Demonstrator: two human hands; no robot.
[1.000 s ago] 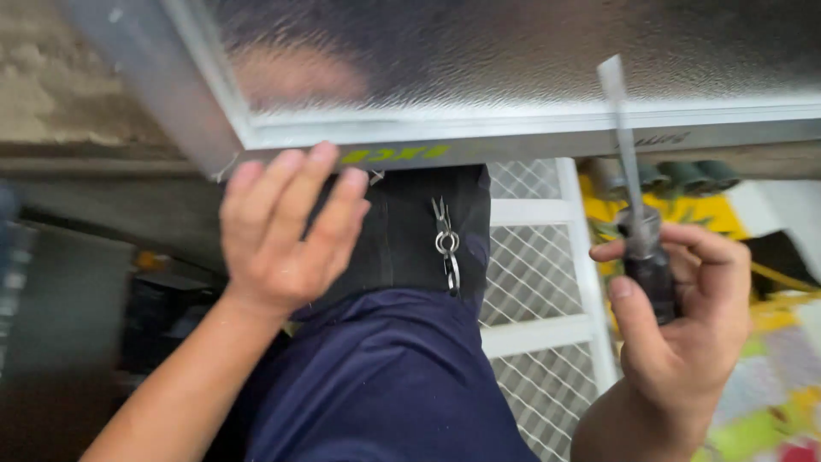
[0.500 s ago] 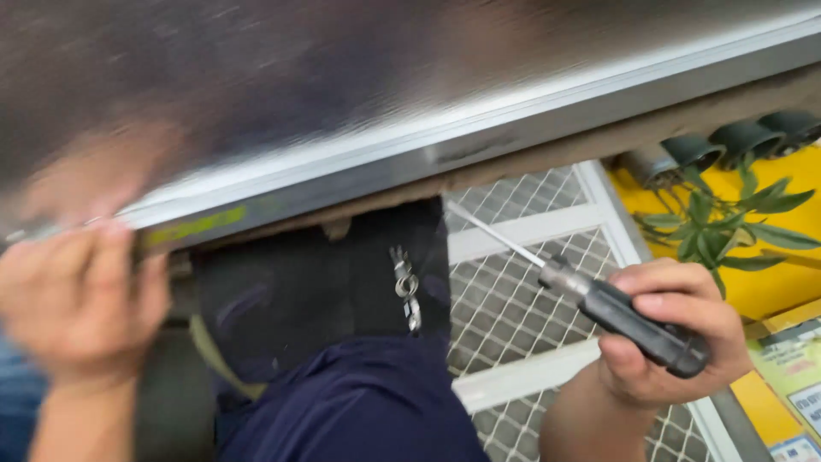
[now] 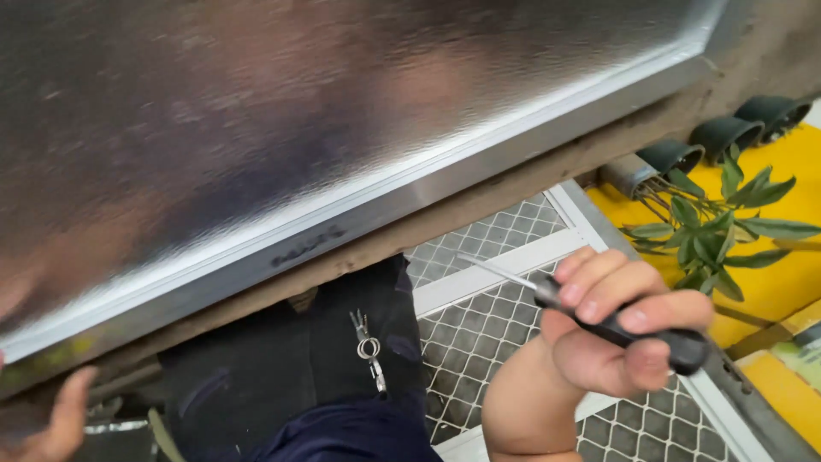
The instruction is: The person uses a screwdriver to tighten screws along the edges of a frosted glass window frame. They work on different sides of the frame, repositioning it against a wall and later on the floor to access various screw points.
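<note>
A large pane of frosted, pebbled glass in a silver aluminium frame (image 3: 368,128) fills the upper 2 thirds of the frame, tilted so that its lower rail runs from the lower left up to the upper right, and it rests along a worn brown wooden ledge (image 3: 513,192) just beneath that rail. Below it, in the lower middle and right, lies a white metal frame with diamond wire mesh (image 3: 487,334), and the person's dark trousers (image 3: 282,376) with a small bunch of silver keys on a ring (image 3: 369,349) show at the lower centre. At the right edge a green leafy plant (image 3: 710,227) spreads over a yellow surface (image 3: 795,171), beside 3 dark green tubes (image 3: 727,133) lying side by side. The right hand (image 3: 611,329), in the lower right, has its fingers curled tight around the black handle of a slim screwdriver with a silver shaft (image 3: 599,312), whose tip points up and left toward the rail but is apart from it. The left hand (image 3: 56,419) shows only at the lower left corner, fingers loosely spread near the underside of the ledge, holding nothing that can be seen. To work well here, I judge that the left hand should steady the frame's lower rail first, and the screwdriver tip should be brought in line with the rail and seated squarely before any force, since a slip could strike the glass.
</note>
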